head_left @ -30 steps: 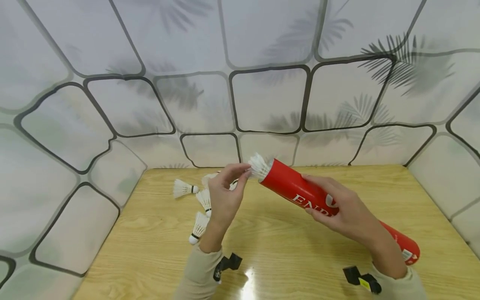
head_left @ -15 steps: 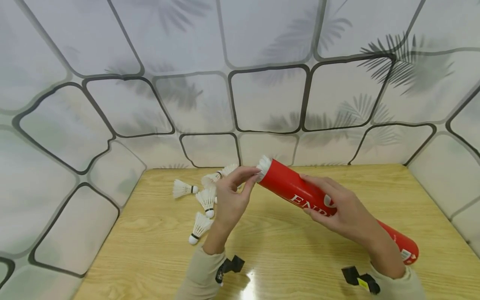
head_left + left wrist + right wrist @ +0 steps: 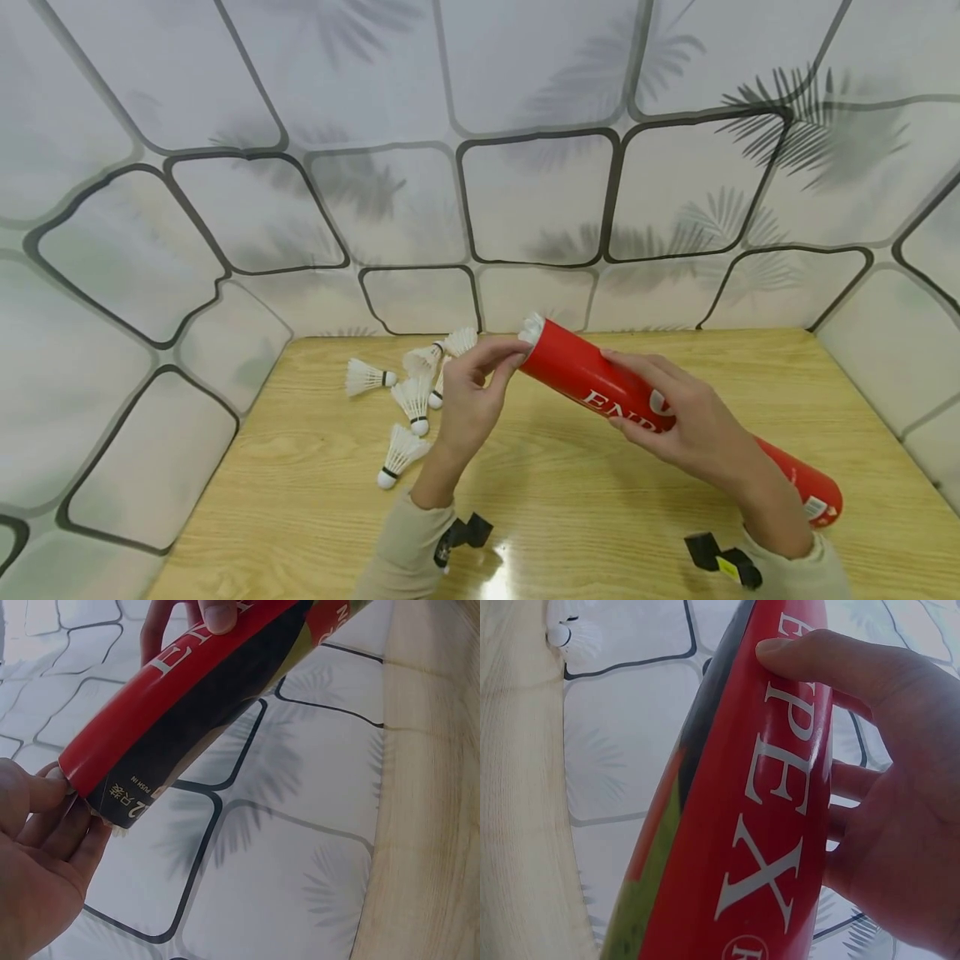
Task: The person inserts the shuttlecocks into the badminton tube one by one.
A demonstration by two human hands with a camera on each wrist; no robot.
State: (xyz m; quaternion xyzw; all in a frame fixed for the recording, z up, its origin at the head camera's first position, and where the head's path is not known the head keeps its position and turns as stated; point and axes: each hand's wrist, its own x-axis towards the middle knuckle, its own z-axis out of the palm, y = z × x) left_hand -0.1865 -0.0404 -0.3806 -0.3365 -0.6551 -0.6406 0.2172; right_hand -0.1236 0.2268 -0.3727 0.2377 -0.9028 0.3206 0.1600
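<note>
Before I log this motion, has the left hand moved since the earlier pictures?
Yes: in the head view, the left hand has shifted right, away from the leftmost shuttlecock.

Holding both arms (image 3: 408,537) forward; pinching with bent left hand (image 3: 472,396); gripping with curled right hand (image 3: 696,421), thumb (image 3: 821,660) opposite fingers (image 3: 853,781).

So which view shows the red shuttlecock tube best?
Head view: both ends of the red shuttlecock tube show, though the right hand hides part of its middle. Left wrist shows the mouth end close up with the left hand at it, far end out of frame; right wrist shows only a lettered stretch, neither end.
</note>
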